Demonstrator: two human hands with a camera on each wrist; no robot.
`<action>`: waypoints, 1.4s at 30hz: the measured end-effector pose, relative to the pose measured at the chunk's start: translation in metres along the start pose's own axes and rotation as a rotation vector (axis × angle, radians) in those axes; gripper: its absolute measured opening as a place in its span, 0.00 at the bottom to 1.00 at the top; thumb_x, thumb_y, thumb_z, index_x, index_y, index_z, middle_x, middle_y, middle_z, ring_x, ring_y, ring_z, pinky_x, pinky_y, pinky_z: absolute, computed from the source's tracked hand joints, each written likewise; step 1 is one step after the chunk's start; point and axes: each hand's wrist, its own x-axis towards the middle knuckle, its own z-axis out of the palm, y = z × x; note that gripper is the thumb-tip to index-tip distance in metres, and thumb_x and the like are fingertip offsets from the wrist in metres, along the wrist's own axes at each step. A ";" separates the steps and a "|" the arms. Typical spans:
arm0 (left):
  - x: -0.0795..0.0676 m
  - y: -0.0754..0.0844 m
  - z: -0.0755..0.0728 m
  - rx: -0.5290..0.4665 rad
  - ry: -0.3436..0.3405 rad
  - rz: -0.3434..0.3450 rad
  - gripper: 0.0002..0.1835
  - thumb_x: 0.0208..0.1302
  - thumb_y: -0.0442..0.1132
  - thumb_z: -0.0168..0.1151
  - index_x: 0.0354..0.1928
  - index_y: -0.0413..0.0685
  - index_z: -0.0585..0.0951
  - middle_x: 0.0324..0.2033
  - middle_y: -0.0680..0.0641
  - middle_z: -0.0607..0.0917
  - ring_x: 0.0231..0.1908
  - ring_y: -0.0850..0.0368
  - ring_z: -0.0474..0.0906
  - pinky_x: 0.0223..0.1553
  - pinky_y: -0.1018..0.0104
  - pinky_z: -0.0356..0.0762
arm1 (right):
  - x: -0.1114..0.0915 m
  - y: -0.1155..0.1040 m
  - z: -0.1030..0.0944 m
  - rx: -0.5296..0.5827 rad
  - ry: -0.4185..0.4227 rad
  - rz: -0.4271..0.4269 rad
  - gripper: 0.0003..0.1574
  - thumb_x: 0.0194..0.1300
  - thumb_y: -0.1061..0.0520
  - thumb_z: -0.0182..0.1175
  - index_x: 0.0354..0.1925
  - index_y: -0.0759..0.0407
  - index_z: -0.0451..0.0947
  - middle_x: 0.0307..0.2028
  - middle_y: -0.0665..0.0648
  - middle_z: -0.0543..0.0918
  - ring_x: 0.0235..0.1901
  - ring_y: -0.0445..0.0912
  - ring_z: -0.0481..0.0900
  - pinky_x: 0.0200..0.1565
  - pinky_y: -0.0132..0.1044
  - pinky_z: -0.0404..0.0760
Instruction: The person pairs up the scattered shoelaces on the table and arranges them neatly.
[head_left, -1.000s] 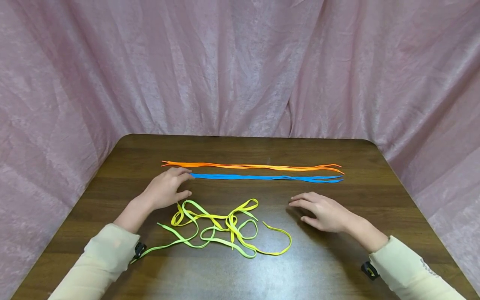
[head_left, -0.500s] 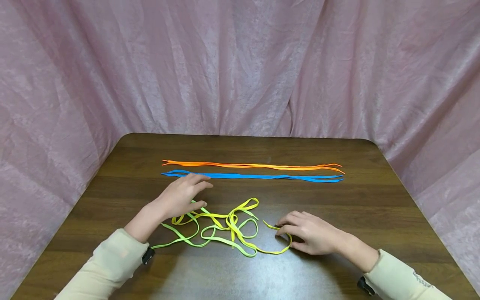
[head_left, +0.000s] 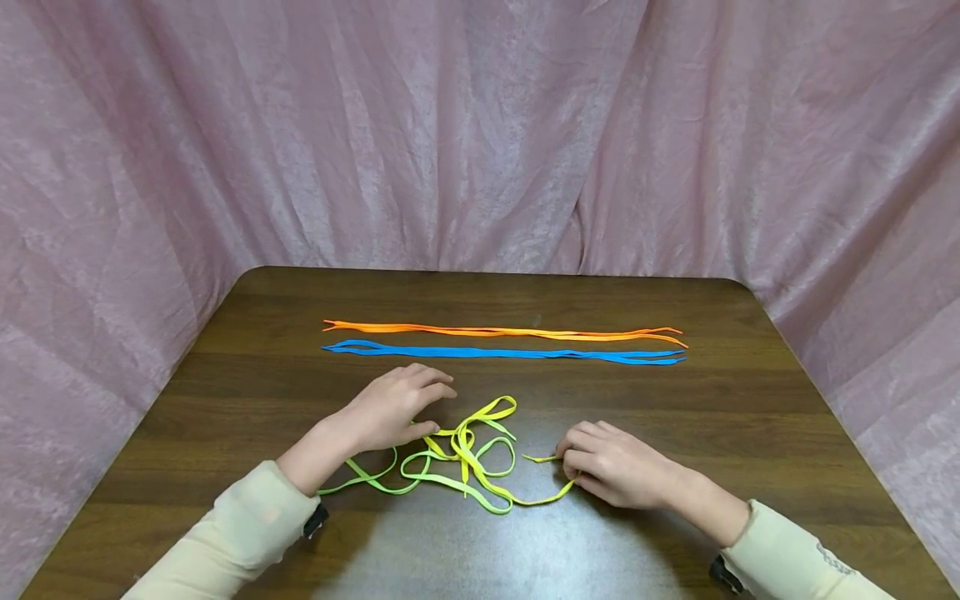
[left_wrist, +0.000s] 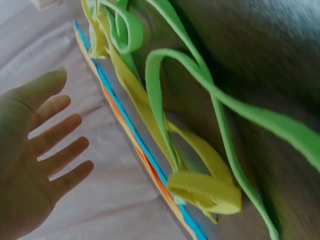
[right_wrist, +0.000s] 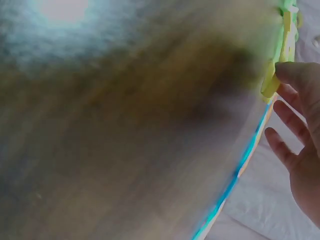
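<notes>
A yellow shoelace (head_left: 543,501) and a light green shoelace (head_left: 453,482) lie in a loose tangle on the table. My right hand (head_left: 618,467) pinches the yellow one near its right end, and a short tip sticks out past the fingers. In the right wrist view, thumb and forefinger close on the yellow lace (right_wrist: 270,82) while the other fingers stay apart. Over the left part of the tangle is my left hand (head_left: 393,408), covering some loops. The left wrist view shows that hand (left_wrist: 30,145) with spread fingers and nothing in them, beside the green lace (left_wrist: 265,119).
Farther back, blue shoelaces (head_left: 487,353) stretch straight from left to right. Parallel behind them run orange shoelaces (head_left: 487,332). The brown wooden table (head_left: 750,400) has rounded far corners, and a pink curtain (head_left: 480,133) hangs behind it.
My left hand has moved right and nearer, from the blue laces' left end to over the tangle. My right hand came down-left and took hold of the yellow shoelace near its end.
</notes>
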 end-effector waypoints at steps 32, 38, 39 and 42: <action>0.030 0.034 0.027 0.065 -0.094 0.189 0.12 0.53 0.45 0.65 0.40 0.54 0.82 0.39 0.55 0.81 0.44 0.56 0.74 0.45 0.63 0.71 | 0.012 0.038 -0.059 0.009 0.313 0.196 0.13 0.47 0.67 0.63 0.30 0.53 0.74 0.27 0.41 0.73 0.27 0.34 0.67 0.33 0.25 0.66; 0.032 0.035 0.029 0.076 -0.042 0.228 0.03 0.54 0.41 0.65 0.26 0.56 0.80 0.27 0.57 0.78 0.34 0.59 0.74 0.35 0.66 0.70 | 0.008 0.042 -0.063 -0.011 0.311 0.236 0.14 0.47 0.68 0.63 0.30 0.53 0.73 0.26 0.41 0.73 0.28 0.32 0.67 0.32 0.24 0.66; 0.031 0.034 0.028 0.077 -0.027 0.229 0.03 0.54 0.41 0.64 0.25 0.56 0.80 0.25 0.58 0.77 0.32 0.59 0.73 0.34 0.67 0.69 | 0.007 0.043 -0.063 -0.014 0.308 0.242 0.14 0.47 0.68 0.63 0.30 0.52 0.73 0.26 0.41 0.73 0.28 0.32 0.67 0.32 0.24 0.66; 0.030 0.032 0.024 0.057 0.021 0.205 0.05 0.55 0.39 0.63 0.23 0.55 0.79 0.22 0.58 0.75 0.28 0.61 0.71 0.31 0.68 0.67 | 0.002 0.046 -0.065 -0.026 0.297 0.264 0.14 0.47 0.69 0.63 0.31 0.53 0.73 0.27 0.41 0.74 0.28 0.32 0.68 0.31 0.24 0.66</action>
